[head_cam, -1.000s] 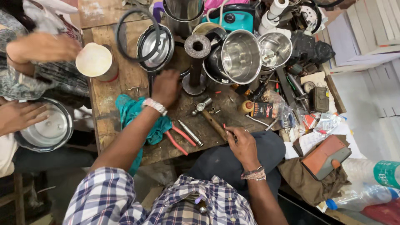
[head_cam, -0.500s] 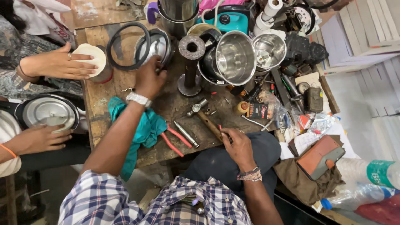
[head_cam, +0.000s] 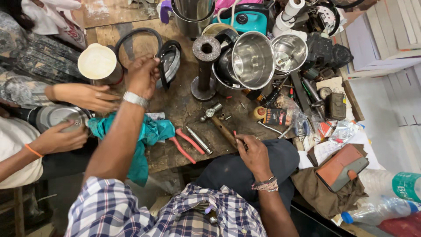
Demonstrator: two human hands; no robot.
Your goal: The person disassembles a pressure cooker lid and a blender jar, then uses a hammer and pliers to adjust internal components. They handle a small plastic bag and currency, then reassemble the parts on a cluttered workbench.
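Observation:
My left hand [head_cam: 142,74], with a watch on the wrist, grips the rim of a steel cooker lid [head_cam: 170,61] that stands tilted on edge. A black rubber gasket ring [head_cam: 131,36] lies just behind the hand. My right hand [head_cam: 252,151] rests at the near edge of the wooden bench [head_cam: 175,105], fingers curled around a thin red-tipped tool [head_cam: 234,132]. It sits next to the wooden handle of a small hammer [head_cam: 219,123]. Red-handled pliers [head_cam: 186,142] and a teal cloth [head_cam: 144,136] lie between my arms.
Other people's hands [head_cam: 87,96] [head_cam: 59,138] work at the left, one on a steel lid [head_cam: 61,116]. A white-topped can [head_cam: 97,63], an iron stand [head_cam: 205,66], steel pots [head_cam: 252,59] [head_cam: 289,52], loose tools, a brown wallet [head_cam: 344,166] and plastic bottles [head_cam: 390,186] crowd the bench.
My left hand has moved up and left from beside the iron stand to the cooker lid and tipped it onto its edge. Hands at the left shifted. My right hand stayed put.

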